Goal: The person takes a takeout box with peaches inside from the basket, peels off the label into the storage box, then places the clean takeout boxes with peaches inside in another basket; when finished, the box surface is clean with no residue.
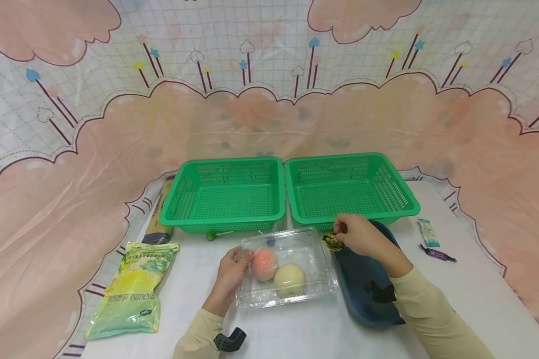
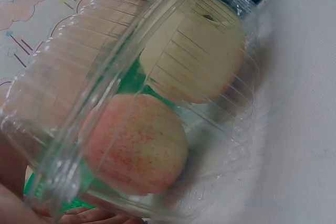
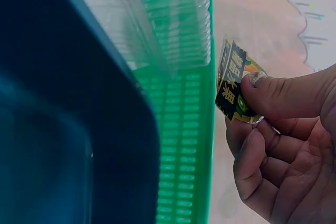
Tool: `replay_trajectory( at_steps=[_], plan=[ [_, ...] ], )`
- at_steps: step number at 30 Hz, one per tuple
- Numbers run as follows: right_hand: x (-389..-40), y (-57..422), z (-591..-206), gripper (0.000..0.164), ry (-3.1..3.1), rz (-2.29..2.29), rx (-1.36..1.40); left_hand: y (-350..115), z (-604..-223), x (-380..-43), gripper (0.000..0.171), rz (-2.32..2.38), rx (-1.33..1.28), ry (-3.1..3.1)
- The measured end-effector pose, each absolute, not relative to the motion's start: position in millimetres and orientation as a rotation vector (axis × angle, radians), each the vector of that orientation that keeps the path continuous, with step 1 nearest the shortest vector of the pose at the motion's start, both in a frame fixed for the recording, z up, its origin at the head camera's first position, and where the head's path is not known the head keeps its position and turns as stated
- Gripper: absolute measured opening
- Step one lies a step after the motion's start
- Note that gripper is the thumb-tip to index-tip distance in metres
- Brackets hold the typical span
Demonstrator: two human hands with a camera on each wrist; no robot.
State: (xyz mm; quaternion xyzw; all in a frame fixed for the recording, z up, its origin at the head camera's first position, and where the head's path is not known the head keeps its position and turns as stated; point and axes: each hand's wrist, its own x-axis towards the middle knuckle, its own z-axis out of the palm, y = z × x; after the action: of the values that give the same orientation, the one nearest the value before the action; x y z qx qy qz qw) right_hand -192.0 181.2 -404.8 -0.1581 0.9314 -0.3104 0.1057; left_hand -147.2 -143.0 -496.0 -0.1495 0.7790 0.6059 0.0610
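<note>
White table: left hand (image 1: pixel 230 271) grips clamshell (image 1: pixel 285 269) w/ long axis left-right; right hand (image 1: pixel 359 235) pinches sticker (image 1: pixel 333 243) at right corner.

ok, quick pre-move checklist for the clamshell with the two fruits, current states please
1. Left hand holds the clear clamshell box at its left edge: ok.
2. Right hand pinches the black and yellow sticker between thumb and finger: ok.
3. Sticker fully free of the box: it looks free in the right wrist view, but its far edge is hidden: cannot tell.
4. Pink fruit and pale fruit both sit inside the box: ok.
5. Lid latched or loose: cannot tell.
6. Both green baskets hold nothing: ok.
</note>
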Motion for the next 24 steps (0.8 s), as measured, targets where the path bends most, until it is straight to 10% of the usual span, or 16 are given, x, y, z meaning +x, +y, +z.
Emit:
replay_trajectory(
  at_steps=[24],
  plan=[
    [-200.0, 203.7, -436.6, 0.01, 2.757, -0.748, -0.413, -141.3, -494.4, -147.1, 0.066, 1.827, -0.479, 2.351]
  ],
)
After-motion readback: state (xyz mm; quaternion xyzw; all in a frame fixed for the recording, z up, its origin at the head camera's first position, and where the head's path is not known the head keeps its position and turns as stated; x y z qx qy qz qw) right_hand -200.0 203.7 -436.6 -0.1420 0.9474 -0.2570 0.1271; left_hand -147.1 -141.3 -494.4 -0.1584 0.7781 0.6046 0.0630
